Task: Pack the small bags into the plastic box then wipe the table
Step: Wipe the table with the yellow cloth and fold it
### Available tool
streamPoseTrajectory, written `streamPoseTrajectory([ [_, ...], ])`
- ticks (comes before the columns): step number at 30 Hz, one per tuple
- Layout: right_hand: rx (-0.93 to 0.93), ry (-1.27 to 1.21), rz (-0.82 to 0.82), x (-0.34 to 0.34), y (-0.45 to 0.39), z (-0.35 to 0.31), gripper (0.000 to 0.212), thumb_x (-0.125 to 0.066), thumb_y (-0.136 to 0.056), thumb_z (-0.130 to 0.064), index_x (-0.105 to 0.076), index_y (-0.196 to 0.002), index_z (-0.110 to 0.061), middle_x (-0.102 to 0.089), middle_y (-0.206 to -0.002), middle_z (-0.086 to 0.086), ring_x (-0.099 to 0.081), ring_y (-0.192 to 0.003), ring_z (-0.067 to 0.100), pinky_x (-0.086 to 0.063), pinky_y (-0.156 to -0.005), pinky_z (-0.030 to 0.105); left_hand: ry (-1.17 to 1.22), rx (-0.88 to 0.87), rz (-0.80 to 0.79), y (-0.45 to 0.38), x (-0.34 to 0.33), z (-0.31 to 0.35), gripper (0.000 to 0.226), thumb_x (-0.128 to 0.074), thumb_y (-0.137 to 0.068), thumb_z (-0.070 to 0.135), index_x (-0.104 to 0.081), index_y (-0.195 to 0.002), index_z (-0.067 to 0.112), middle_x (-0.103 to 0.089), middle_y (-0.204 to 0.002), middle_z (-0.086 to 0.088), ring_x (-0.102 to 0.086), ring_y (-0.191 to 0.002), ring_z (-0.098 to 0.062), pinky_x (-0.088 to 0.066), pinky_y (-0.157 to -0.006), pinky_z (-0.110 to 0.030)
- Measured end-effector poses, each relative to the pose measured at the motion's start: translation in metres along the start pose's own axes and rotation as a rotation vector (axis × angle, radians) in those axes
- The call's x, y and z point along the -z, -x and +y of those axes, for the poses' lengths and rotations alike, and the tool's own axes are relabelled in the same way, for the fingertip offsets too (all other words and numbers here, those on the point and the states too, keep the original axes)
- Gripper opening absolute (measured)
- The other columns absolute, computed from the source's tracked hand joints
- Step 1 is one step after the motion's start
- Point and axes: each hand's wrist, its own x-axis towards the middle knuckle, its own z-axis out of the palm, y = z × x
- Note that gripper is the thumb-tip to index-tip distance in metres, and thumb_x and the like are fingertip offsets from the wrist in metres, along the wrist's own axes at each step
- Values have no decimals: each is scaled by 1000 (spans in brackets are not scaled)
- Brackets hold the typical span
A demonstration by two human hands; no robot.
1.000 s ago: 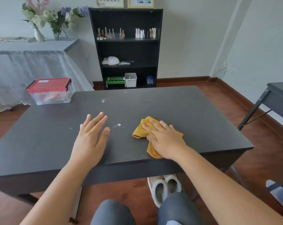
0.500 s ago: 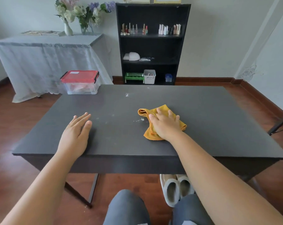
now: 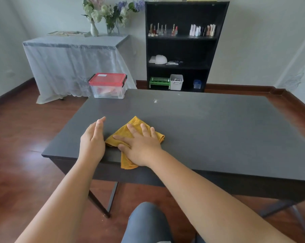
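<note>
A yellow cloth (image 3: pixel 129 131) lies crumpled on the dark grey table (image 3: pixel 209 130) near its front left edge. My right hand (image 3: pixel 141 146) presses flat on the cloth, fingers spread. My left hand (image 3: pixel 93 139) stands on its edge right beside the cloth's left side, fingers together, holding nothing. At the table's far left corner sits the clear plastic box (image 3: pixel 107 85) with its red lid closed; pale pink items show inside. A small patch of white crumbs (image 3: pixel 155 101) lies on the table near the far edge.
A black shelf unit (image 3: pixel 183 46) with small bottles and bins stands against the back wall. A side table under a white lace cloth (image 3: pixel 74 62) carries flower vases at the back left. My knee (image 3: pixel 146 223) is below the table's front edge.
My right hand has slid the cloth leftward and nearer the front edge, over the crumbs that lay beside it. My left hand turned from flat onto its edge, now beside the cloth.
</note>
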Motion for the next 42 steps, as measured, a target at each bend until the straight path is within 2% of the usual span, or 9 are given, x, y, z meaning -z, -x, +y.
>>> streamPoseTrajectory([
  [5, 20, -21, 7, 11, 42, 57, 43, -17, -94, -61, -17, -138, -65, -1, -160, -20, 3, -148, 21, 7, -115, 50, -54, -6, -68, -2, 3, 0, 44, -32, -95, 53, -57, -127, 35, -49, -123, 21, -40, -112, 4, -27, -92, -19],
  [14, -392, -1, 96, 32, 163, 200, 43, -20, -97, -53, -9, -137, -62, -1, -158, -23, -4, -147, 15, -6, -115, 49, -175, -87, -134, -3, 1, -3, 43, -34, -98, 46, -55, -131, 28, -53, -134, 11, -43, -125, -8, -29, -98, -24],
  [19, -452, 69, 35, 39, 192, 221, 43, -2, -82, -71, 10, -123, -75, 8, -157, -22, 0, -148, 19, -5, -114, 54, -115, -45, -156, -7, 4, -7, 43, -35, -95, 52, -55, -129, 35, -54, -129, 15, -45, -116, -2, -31, -97, -25],
  [27, -74, 83, -101, 35, 121, 142, 44, 3, -76, -79, 3, -120, -83, 18, -154, -25, 18, -146, 19, 10, -110, 65, -551, -150, -281, -29, 13, -17, 42, -33, -100, 31, -47, -138, 24, -39, -149, 6, -26, -141, -18, -20, -112, -33],
  [32, 151, 72, -92, 7, 41, 34, 47, -4, -83, -74, 2, -129, -75, 14, -159, -14, 17, -145, 32, 19, -104, 65, -491, -101, -213, -40, 13, -16, 41, -34, -100, 29, -49, -137, 22, -44, -146, 2, -31, -139, -19, -22, -111, -31],
  [35, 157, 70, -78, -1, -8, -6, 48, -7, -86, -71, -3, -134, -70, 9, -161, -10, 14, -145, 35, 20, -102, 67, -302, -6, -197, -42, 11, -10, 39, -33, -98, 44, -59, -124, 33, -58, -128, 12, -50, -117, -2, -34, -93, -23],
  [38, 110, 53, -68, 1, -49, -15, 46, -9, -90, -66, -7, -137, -66, 4, -161, -11, 11, -146, 33, 17, -105, 66, -174, 39, -129, -47, 7, -6, 29, -31, -96, 53, -55, -81, 46, -55, -84, 23, -52, -72, 21, -33, -68, -15],
  [40, 50, 28, -57, 6, -71, -5, 46, -12, -93, -61, -10, -140, -62, 2, -161, -13, 8, -147, 30, 15, -108, 64, -158, 14, -111, -50, 1, -5, 29, -31, -97, 52, -59, -93, 43, -60, -97, 19, -54, -94, 8, -36, -81, -17],
  [42, -29, -9, -37, 14, -87, 15, 48, -15, -95, -56, -12, -143, -56, 0, -161, -14, 5, -147, 27, 12, -110, 61, -230, -37, -132, -53, -6, -3, 44, -32, -99, 47, -54, -130, 27, -52, -138, 6, -41, -130, -11, -25, -101, -22],
])
